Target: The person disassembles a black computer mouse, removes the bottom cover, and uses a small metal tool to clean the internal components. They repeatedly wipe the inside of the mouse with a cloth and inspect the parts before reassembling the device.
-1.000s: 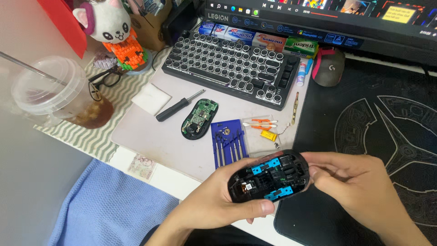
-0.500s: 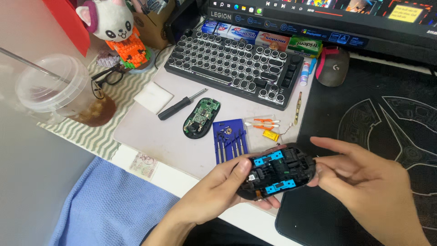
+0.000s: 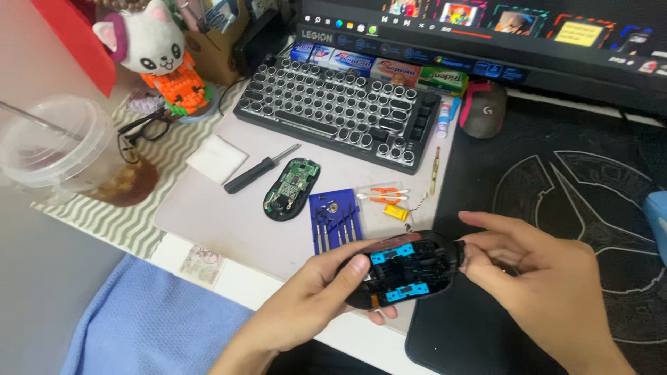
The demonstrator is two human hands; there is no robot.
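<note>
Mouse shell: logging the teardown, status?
Left hand cradles mouse shell, inside up. Right hand pinches its far end. Circuit board lies apart on mat.

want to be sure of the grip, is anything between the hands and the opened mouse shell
Nothing visible. The left hand cradles the mouse shell directly, and the right hand touches its far end with bare fingers.

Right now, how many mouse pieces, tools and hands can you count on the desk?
Mouse parts: 2, the opened mouse shell and the mouse base with circuit board
Whole mice: 1, the grey mouse
Screwdrivers: 1, the black screwdriver
Bit holders: 1, the blue bit holder
Hands: 2, left hand and right hand, both on the shell
Total: 7
</note>
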